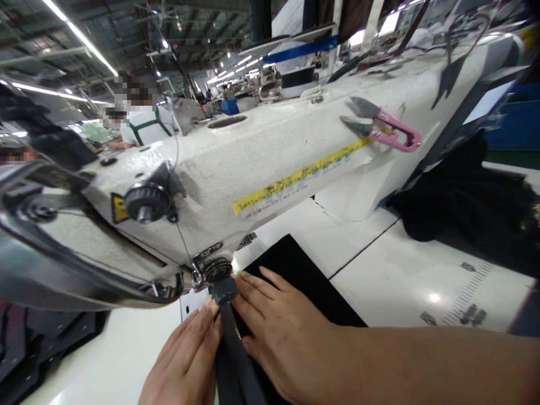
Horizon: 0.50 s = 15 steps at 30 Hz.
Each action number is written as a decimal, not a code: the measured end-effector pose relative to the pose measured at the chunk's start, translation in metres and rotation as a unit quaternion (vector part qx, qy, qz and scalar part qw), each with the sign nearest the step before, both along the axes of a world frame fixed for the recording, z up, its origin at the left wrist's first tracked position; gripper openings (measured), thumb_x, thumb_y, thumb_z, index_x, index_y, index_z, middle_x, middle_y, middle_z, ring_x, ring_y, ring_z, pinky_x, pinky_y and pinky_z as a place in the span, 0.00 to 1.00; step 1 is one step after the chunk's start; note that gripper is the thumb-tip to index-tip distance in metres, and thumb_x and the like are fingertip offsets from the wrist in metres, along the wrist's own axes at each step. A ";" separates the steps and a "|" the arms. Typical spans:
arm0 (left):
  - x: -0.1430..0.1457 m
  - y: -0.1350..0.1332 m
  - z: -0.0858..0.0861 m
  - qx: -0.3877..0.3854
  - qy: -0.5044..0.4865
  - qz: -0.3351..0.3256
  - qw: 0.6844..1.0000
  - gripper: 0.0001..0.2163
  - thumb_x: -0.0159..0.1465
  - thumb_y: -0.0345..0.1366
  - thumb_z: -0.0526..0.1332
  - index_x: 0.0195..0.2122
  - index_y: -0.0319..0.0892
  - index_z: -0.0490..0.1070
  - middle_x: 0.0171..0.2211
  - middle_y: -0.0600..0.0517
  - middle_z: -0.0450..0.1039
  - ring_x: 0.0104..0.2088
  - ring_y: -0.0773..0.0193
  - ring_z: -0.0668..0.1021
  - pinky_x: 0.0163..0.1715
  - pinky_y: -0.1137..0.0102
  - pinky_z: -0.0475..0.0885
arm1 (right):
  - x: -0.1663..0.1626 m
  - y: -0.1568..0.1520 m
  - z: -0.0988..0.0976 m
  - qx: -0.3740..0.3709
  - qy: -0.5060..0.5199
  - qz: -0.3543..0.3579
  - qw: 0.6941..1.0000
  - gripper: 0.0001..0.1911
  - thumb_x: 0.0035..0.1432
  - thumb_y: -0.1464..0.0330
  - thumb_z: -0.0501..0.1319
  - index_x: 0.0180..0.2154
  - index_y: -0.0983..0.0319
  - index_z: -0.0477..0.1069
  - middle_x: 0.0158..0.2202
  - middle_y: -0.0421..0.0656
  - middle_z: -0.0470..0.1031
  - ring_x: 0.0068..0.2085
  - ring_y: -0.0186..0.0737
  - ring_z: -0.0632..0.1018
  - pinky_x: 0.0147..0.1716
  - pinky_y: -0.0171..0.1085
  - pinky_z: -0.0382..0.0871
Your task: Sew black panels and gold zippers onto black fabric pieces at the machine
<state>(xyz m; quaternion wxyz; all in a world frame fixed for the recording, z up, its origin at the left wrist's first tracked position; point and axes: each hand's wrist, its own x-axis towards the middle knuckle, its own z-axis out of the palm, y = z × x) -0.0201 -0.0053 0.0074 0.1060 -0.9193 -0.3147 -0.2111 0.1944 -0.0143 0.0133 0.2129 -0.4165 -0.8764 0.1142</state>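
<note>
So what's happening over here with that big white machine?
A person is working at a white sewing machine. Their right hand lies flat on black cloth, close to the machine's working end. Their left hand is beside it, at the cloth's left edge. Pink-handled snips rest against the machine.
</note>
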 end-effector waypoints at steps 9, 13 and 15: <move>0.017 -0.009 0.001 0.063 0.030 0.025 0.997 0.14 0.64 0.24 0.47 0.46 0.33 0.68 0.44 0.39 0.73 0.46 0.55 0.75 0.43 0.62 0.75 | 0.000 0.002 -0.004 0.009 -0.050 0.052 0.997 0.25 0.58 0.73 0.49 0.58 0.67 0.58 0.61 0.52 0.53 0.62 0.50 0.50 0.60 0.53 0.46; 0.021 -0.011 0.003 0.061 0.023 0.031 0.997 0.15 0.66 0.26 0.44 0.44 0.31 0.69 0.43 0.37 0.73 0.45 0.55 0.76 0.42 0.61 0.75 | 0.000 0.001 -0.006 0.045 -0.065 0.060 0.995 0.26 0.56 0.75 0.49 0.57 0.69 0.58 0.60 0.54 0.55 0.62 0.50 0.52 0.59 0.53 0.50; 0.022 -0.012 0.005 0.055 0.022 0.038 0.998 0.16 0.66 0.26 0.43 0.44 0.31 0.69 0.44 0.38 0.73 0.46 0.56 0.75 0.43 0.62 0.74 | 0.001 0.001 -0.005 0.065 -0.083 0.066 0.992 0.27 0.54 0.76 0.49 0.57 0.71 0.58 0.60 0.55 0.55 0.61 0.51 0.53 0.58 0.54 0.52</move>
